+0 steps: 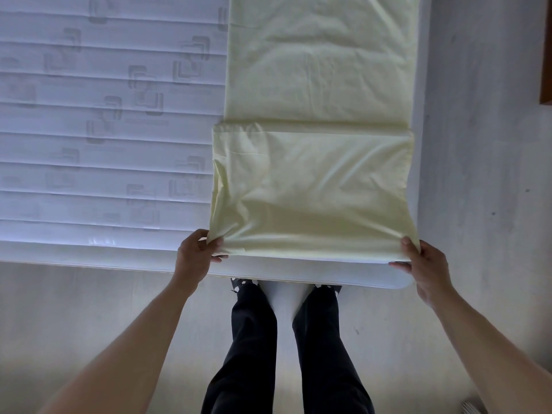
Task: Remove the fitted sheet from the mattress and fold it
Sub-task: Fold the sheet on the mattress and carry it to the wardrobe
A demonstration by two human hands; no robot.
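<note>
Sheet (pixel 313 174), pale yellow, folded lengthwise

Pale yellow fitted sheet (pixel 313 174) of thin woven cloth, smooth with a faint sheen, finely creased, bunched into small folds at the near corners. White quilted mattress (pixel 104 115) in soft matt fabric, ribbed by stitched channels, stamped with a raised pattern of rounded squares. Pale floor (pixel 478 144) hard and matt, lightly mottled. Black trousers (pixel 254 339) in plain matt cloth. Brown wooden edge (pixel 546 55) at far right, smooth, slightly glossy
</note>
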